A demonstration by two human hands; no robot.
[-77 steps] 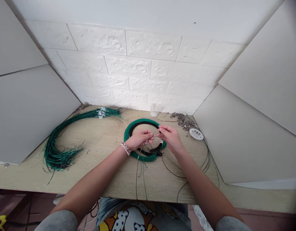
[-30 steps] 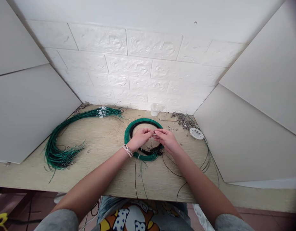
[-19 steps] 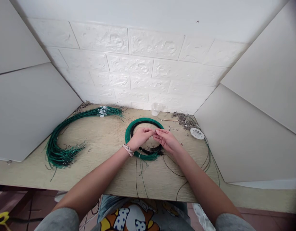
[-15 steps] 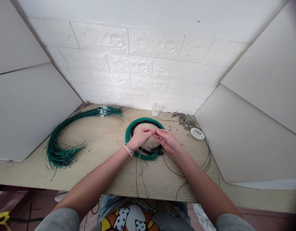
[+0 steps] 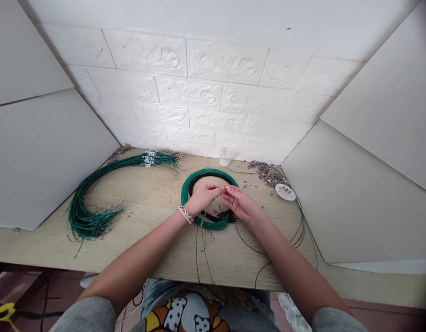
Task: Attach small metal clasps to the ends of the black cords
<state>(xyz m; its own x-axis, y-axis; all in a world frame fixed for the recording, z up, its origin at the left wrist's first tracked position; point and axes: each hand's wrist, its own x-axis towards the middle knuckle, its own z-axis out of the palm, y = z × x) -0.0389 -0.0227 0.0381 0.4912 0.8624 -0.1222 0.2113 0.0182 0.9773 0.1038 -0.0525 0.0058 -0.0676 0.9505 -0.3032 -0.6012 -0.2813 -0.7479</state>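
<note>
Both hands meet fingertip to fingertip above a coil of green wire (image 5: 190, 184) with a coil of black wire (image 5: 213, 218) inside it. My left hand (image 5: 206, 196), with bracelets at the wrist, is closed in a pinch. My right hand (image 5: 241, 203) pinches too, thumb against forefinger, its other fingers loosely curled. Whatever lies between the fingertips is too small to make out. Cut wire ends bunch under my right hand. Thin loose wires (image 5: 205, 253) run from the coil toward the table's front edge.
A curved bundle of green wires (image 5: 84, 198) with white pieces lies at left. Along the back are a clear plastic cup (image 5: 225, 157), a thin stick (image 5: 245, 172) and grey debris (image 5: 268, 173). A white oval piece (image 5: 285, 192) rests near the right panel (image 5: 372, 198), with wires trailing forward.
The view has shifted very slightly. Both hands keep the same pinched position over the coils, and nothing on the table has visibly moved.
</note>
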